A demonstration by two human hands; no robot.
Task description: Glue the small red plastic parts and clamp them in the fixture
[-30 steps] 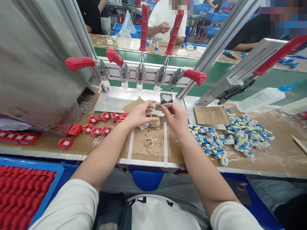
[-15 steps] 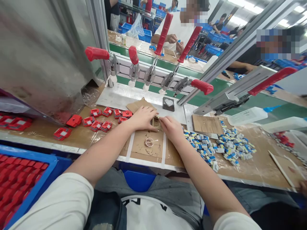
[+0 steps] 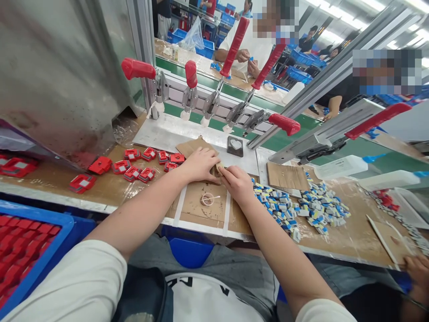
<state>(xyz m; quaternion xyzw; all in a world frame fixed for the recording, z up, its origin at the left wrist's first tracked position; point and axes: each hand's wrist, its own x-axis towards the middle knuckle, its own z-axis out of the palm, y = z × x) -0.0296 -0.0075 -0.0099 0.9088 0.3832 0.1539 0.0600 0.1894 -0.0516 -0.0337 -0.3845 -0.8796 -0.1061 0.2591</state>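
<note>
My left hand (image 3: 202, 165) curves over a small brownish piece (image 3: 218, 167) in front of me, thumb low and fingers on the far side. What exactly it grips is mostly hidden. Close against it, my right hand (image 3: 237, 181) is closed in a pinch at that piece, and anything in its fingertips is too small to name. A sheet of brown cardboard (image 3: 190, 146) lies partly under my left hand. Just nearer to me, a small round dish (image 3: 207, 199) with a white cotton swab across it rests on the taped cardboard mat (image 3: 201, 212).
Red toggle clamps (image 3: 191, 74) hang on a metal frame beyond my hands. Red plastic parts (image 3: 132, 173) lie left, a heap of blue-and-white parts (image 3: 284, 203) right. A blue crate (image 3: 67, 221) stands lower left. White bottles (image 3: 342, 167) lie right; another person's hand (image 3: 418, 270) is beyond.
My right hand has turned slightly and its fingertips have pressed in closer to the small piece by my left hand. My left hand stays almost still. The view has shifted slightly.
</note>
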